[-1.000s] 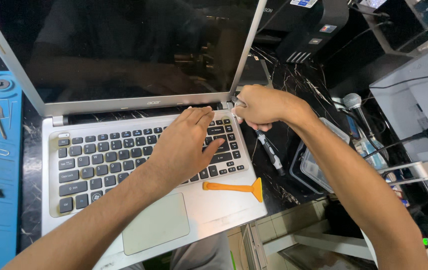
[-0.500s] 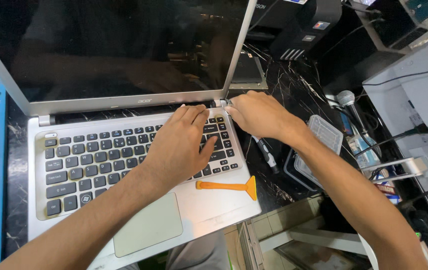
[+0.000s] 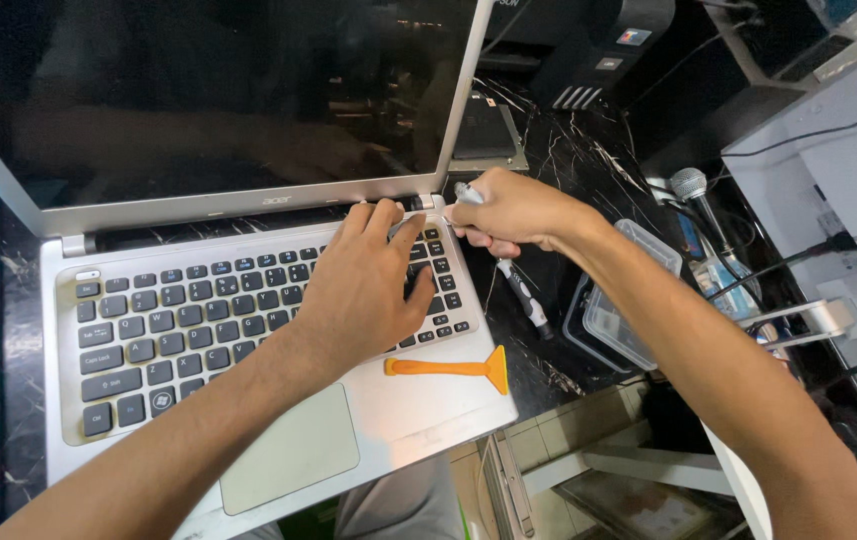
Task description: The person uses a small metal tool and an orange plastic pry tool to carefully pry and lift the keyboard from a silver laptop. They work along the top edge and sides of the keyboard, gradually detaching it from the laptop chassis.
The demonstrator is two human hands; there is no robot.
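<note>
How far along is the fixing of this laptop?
Early, by the look of it. The laptop is open, its screen dark and its keyboard in place. The left hand presses near the hinge while the right hand works a screwdriver there. The orange pry tool lies unused on the palm rest.

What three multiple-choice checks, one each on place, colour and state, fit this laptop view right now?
1. Where does the pry tool lie?
A. on the palm rest, right of the touchpad
B. on the blue mat
C. inside the clear plastic box

2. What colour is that pry tool?
A. green
B. orange
C. white

3. How is the laptop screen?
A. lit with a picture
B. folded shut
C. open and dark

Answers: 1 A, it rests on the silver palm rest beside the touchpad. 2 B, blade and handle are orange. 3 C, the lid stands open and the panel is black, while the left hand rests on the keyboard and the right hand grips a screwdriver at the hinge.
</note>
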